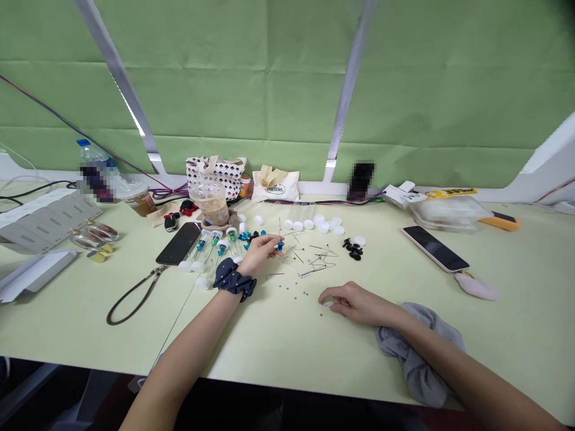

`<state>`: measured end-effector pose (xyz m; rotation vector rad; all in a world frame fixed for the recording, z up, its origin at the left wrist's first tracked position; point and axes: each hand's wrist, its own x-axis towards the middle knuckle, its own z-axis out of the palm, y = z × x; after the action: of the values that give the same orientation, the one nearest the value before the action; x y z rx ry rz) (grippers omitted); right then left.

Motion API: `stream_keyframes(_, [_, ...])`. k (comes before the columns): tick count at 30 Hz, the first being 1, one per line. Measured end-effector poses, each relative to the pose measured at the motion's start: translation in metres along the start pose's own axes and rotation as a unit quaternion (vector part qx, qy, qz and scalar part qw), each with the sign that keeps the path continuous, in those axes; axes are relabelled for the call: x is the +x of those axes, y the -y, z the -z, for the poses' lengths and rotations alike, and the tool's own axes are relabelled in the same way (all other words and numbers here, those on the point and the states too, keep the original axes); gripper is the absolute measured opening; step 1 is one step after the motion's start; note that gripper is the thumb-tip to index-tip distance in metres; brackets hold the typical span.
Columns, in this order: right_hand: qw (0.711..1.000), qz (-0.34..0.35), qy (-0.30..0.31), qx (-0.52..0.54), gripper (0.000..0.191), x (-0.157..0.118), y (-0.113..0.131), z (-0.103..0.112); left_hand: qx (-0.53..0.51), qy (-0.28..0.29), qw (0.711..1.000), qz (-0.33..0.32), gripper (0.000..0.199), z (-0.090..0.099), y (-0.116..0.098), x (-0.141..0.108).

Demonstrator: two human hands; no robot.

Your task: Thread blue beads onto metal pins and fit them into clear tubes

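My left hand [262, 254] pinches a small blue part [280, 246], with a thin metal pin [279, 224] standing up from it. My right hand [354, 303] rests low over the table with its fingers curled together. A bit of something shiny [327, 303] shows at those fingertips; its kind is unclear. Several tiny grey discs [295, 297] lie scattered to the left of that hand. Bent metal wires [318, 263] are spread between the hands, and black parts [353, 249] sit behind them. More blue parts [245, 237] lie just behind my left hand.
Clear tubes with white caps [204, 251] lie left of my left wrist. More white caps [323, 226] stand at the back. A phone [179, 243] with a strap, an iced drink [210, 206], another phone [435, 248] and a grey cloth [424, 353] under my right forearm surround the work.
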<state>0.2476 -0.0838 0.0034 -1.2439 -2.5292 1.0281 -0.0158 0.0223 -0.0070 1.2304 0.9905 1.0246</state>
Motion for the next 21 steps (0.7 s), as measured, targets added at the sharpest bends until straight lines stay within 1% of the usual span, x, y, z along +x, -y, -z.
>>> stream_keyframes(7, [1.0, -0.005, 0.002, 0.0, 0.025, 0.0, -0.0009, -0.0009, 0.0, -0.005, 1.0, 0.004, 0.04, -0.0006, 0.0006, 0.0009])
stream_keyframes(13, [1.0, -0.006, -0.003, 0.001, 0.024, 0.0, -0.0013, -0.0026, -0.003, 0.002, 1.0, -0.005, 0.039, 0.001, 0.0036, 0.0023])
stream_keyframes(21, [1.0, -0.005, -0.009, -0.007, 0.025, 0.0012, -0.0024, -0.0046, 0.002, -0.004, 1.0, 0.003, 0.039, 0.0012, 0.0041, 0.0018])
